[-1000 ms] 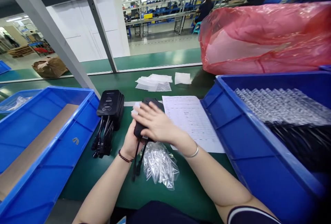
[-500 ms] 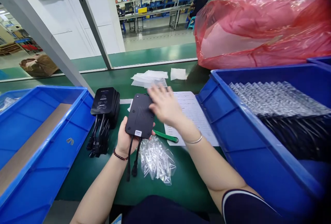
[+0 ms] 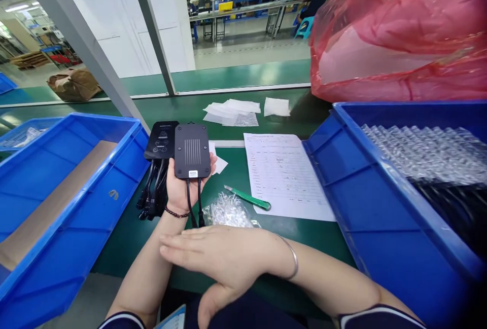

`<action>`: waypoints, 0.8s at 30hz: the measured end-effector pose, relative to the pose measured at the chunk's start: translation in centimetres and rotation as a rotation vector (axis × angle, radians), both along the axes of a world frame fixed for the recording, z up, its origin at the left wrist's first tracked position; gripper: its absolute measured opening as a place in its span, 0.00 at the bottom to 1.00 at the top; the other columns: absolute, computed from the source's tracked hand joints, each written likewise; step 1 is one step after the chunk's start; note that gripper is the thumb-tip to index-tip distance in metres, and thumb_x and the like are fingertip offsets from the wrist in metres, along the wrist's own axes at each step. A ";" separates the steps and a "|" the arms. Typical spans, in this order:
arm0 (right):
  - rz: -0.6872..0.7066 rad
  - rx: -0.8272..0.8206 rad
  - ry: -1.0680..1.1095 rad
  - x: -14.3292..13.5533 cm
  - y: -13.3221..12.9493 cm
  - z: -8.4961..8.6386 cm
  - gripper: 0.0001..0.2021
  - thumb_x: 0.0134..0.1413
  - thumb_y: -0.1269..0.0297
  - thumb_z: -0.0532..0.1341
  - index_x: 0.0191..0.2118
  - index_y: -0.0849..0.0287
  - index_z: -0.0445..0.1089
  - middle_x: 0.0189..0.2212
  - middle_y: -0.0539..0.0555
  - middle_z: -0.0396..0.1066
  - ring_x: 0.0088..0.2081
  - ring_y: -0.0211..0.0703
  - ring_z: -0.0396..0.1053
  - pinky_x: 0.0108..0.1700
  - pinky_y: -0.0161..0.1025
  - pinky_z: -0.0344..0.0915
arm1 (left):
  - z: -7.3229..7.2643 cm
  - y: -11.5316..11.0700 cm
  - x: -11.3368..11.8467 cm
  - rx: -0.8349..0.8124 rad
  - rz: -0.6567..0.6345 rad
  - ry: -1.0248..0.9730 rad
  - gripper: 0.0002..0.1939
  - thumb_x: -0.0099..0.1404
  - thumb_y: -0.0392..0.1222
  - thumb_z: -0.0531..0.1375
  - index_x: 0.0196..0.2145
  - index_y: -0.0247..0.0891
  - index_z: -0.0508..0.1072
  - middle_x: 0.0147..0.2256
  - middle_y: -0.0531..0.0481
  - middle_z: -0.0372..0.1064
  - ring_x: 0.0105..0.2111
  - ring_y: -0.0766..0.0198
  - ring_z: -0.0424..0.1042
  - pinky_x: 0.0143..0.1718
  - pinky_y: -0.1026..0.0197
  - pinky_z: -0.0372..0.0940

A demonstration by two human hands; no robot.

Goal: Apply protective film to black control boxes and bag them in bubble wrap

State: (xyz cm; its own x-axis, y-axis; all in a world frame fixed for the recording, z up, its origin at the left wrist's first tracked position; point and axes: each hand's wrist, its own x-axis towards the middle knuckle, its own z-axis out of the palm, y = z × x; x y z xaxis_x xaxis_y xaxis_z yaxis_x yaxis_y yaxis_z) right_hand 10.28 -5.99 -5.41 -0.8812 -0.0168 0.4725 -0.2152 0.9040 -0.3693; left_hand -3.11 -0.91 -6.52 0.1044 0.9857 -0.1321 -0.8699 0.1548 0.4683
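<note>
My left hand (image 3: 178,189) is wrapped around a flat black electronic box (image 3: 192,151) from below, thumb at its left edge and fingers at its right. The box shows a ribbed, screwed back with a small white label, and two black cables hang from its lower end. My right hand (image 3: 224,250) is apart from it, nearer to me, fingers stretched out and thumb spread, holding nothing. It hides the cable ends and part of a pile of clear plastic bags (image 3: 228,210). Beside the held box, more black boxes (image 3: 162,139) lie stacked with their cables.
A green utility knife (image 3: 251,199) touches a printed sheet (image 3: 289,172) on the green table. White slips (image 3: 232,108) lie behind. Blue bins flank me: left (image 3: 125,167) with cardboard, right (image 3: 323,167) with bubble wrap and black cables. A pink plastic bag (image 3: 399,40) stands at the back right.
My right hand has come off the back of the black box and swung down towards me. The box, still in my left hand, now sits closer to the stack. The view has shifted.
</note>
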 end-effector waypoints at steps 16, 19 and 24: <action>-0.850 -0.378 0.208 6.1 9.1 0.9 0.44 0.58 0.41 0.57 0.71 0.53 0.36 0.70 0.59 0.38 0.69 0.55 0.40 0.67 0.60 0.48 | -2.0 -0.7 0.1 -0.093 -0.209 -0.165 0.29 0.72 0.56 0.42 0.54 0.32 0.68 0.37 0.40 0.76 0.37 0.60 0.77 0.33 0.65 0.72; -0.748 -0.502 0.255 4.7 8.0 0.6 0.62 0.42 0.41 0.69 0.70 0.52 0.25 0.70 0.62 0.32 0.69 0.60 0.39 0.65 0.62 0.50 | -2.6 -0.9 0.5 -0.101 -0.286 -0.150 0.27 0.72 0.54 0.43 0.44 0.33 0.74 0.33 0.41 0.76 0.33 0.62 0.77 0.30 0.67 0.72; -0.783 -0.752 0.517 4.8 8.4 1.3 0.35 0.47 0.49 0.69 0.60 0.55 0.61 0.56 0.61 0.66 0.55 0.54 0.67 0.58 0.54 0.64 | -3.5 -1.5 1.3 -0.086 -0.462 -0.128 0.27 0.71 0.53 0.45 0.34 0.29 0.75 0.24 0.41 0.72 0.23 0.63 0.74 0.25 0.68 0.70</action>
